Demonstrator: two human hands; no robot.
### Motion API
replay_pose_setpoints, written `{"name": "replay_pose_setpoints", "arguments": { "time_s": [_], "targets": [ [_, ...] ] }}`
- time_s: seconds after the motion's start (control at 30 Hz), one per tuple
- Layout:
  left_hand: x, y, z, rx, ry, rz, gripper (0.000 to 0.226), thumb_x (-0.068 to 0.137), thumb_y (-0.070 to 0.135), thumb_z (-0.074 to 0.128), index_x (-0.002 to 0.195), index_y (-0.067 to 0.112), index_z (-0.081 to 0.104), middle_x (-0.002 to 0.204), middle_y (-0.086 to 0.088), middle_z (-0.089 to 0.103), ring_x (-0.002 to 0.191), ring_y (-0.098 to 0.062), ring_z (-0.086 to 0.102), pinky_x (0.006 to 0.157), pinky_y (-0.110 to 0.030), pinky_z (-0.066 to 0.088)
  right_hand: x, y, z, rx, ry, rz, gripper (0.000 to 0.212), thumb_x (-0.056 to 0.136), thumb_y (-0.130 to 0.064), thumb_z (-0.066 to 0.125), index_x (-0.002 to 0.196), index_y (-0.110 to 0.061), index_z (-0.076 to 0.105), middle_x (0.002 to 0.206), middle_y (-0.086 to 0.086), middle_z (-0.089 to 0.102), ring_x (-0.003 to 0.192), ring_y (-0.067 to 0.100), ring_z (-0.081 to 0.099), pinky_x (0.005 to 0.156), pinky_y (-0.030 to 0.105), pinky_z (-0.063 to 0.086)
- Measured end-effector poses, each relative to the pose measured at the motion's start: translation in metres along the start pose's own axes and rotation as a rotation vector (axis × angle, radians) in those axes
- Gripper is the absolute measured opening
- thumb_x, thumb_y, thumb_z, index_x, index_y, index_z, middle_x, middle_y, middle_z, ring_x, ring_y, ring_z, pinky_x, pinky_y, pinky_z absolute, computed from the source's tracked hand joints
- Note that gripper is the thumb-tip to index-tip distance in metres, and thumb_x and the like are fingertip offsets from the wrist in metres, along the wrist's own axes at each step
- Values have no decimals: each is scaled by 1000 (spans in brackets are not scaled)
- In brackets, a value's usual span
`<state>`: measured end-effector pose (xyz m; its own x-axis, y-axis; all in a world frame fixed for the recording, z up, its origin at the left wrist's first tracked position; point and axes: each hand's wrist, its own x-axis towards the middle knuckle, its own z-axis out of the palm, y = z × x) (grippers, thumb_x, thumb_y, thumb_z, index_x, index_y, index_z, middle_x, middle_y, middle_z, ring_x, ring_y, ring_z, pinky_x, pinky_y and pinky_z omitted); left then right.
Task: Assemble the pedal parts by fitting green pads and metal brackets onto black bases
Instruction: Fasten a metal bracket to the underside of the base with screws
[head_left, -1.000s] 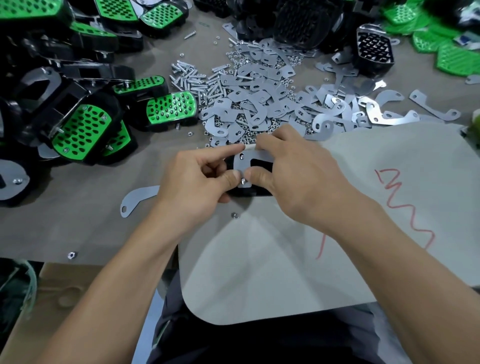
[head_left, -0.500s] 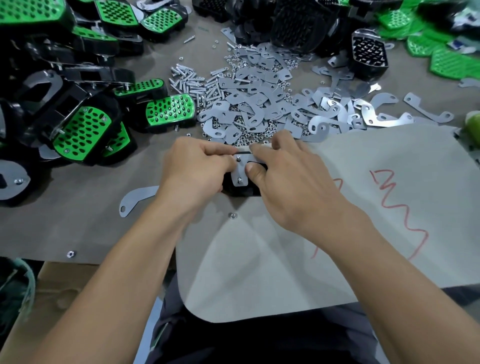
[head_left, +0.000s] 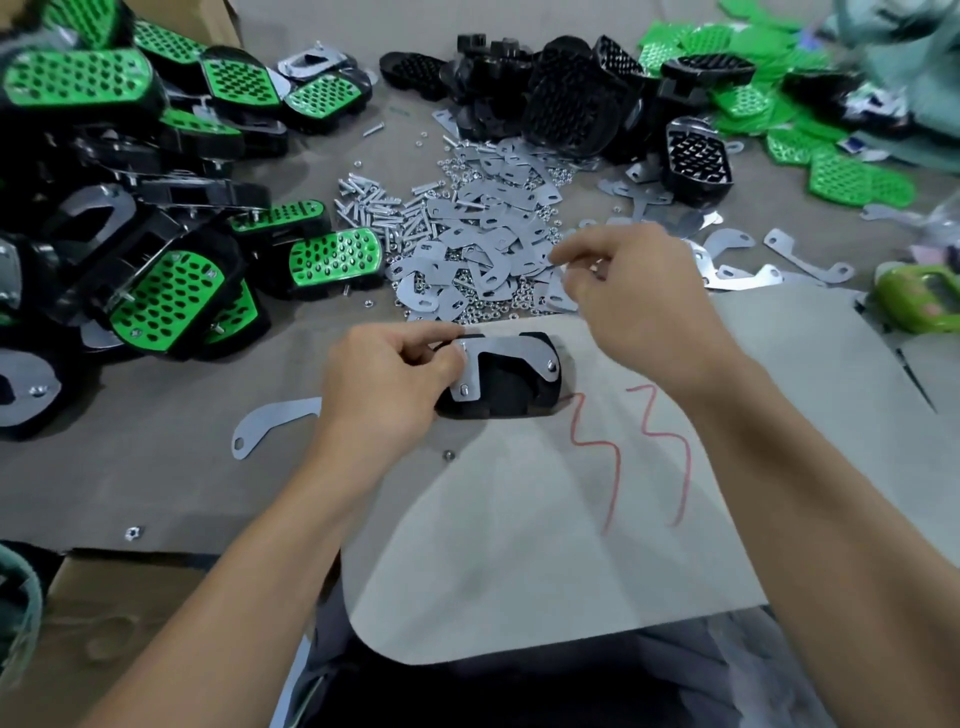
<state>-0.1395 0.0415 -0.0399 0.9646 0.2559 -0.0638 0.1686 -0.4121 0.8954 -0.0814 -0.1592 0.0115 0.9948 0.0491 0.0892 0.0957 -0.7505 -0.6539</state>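
Centrally, left hand (head_left: 384, 384) pinching metal bracket (head_left: 511, 347) on black base (head_left: 514, 397), right hand (head_left: 644, 301) curled, perhaps pinching something.

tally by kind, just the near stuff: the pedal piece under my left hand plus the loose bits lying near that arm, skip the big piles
black base: 1
fitted metal bracket: 1
loose curved bracket: 1
loose nuts: 2
total: 5
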Motion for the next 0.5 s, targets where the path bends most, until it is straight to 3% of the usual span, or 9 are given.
{"name": "replay_pose_setpoints", "arguments": {
  "time_s": [0.07, 0.2, 0.27, 0.33, 0.43, 0.5],
  "targets": [
    [-1, -1, 0, 13, -2, 43, 21, 87, 24, 73, 98, 40, 81, 58, 1, 62, 49, -10, 43, 56, -32, 48, 16, 3, -4, -184, 20, -14, 27, 91, -11, 60, 106, -25, 78, 98, -2, 73, 79, 16, 59, 75, 23, 45],
    [-3, -3, 1, 21, 30, 95, 20, 90, 21, 72, 100, 35, 82, 50, 14, 55, 45, -3, 41, 46, -12, 29, 30, 4, 1, -421, -173, -82, 18, 82, -27, 78, 98, -20, 74, 89, 0, 68, 87, 25, 60, 70, 28, 42],
    [-4, -3, 0, 9, 23, 99, 19, 90, 22, 73, 99, 36, 82, 49, 16, 53, 45, -3, 41, 45, -12, 29, 31, 3, 4, -432, -182, -101, 11, 83, -25, 78, 83, -22, 67, 84, 1, 63, 86, 27, 59, 68, 29, 40],
    [-3, -3, -1, -3, 5, 94, 18, 90, 23, 73, 98, 37, 82, 49, 16, 51, 44, -4, 39, 44, -13, 28, 29, 2, 7, -443, -166, -131, 21, 86, -18, 73, 71, -25, 60, 81, 4, 65, 84, 30, 62, 69, 32, 47],
    [-2, -4, -2, -11, -11, 82, 17, 90, 26, 73, 96, 41, 81, 51, 15, 51, 45, -3, 39, 45, -14, 30, 26, 3, 8, -423, -74, -121, 19, 85, -4, 61, 85, -20, 72, 81, 8, 71, 80, 32, 65, 71, 36, 56],
    [-2, -5, -2, -41, -9, 57, 16, 89, 32, 73, 96, 43, 81, 53, 16, 53, 45, -3, 41, 49, -18, 35, 27, 7, 9, -438, -62, -110, 10, 86, -15, 66, 94, -19, 71, 84, 7, 71, 84, 31, 63, 71, 35, 52]
  ]
}}
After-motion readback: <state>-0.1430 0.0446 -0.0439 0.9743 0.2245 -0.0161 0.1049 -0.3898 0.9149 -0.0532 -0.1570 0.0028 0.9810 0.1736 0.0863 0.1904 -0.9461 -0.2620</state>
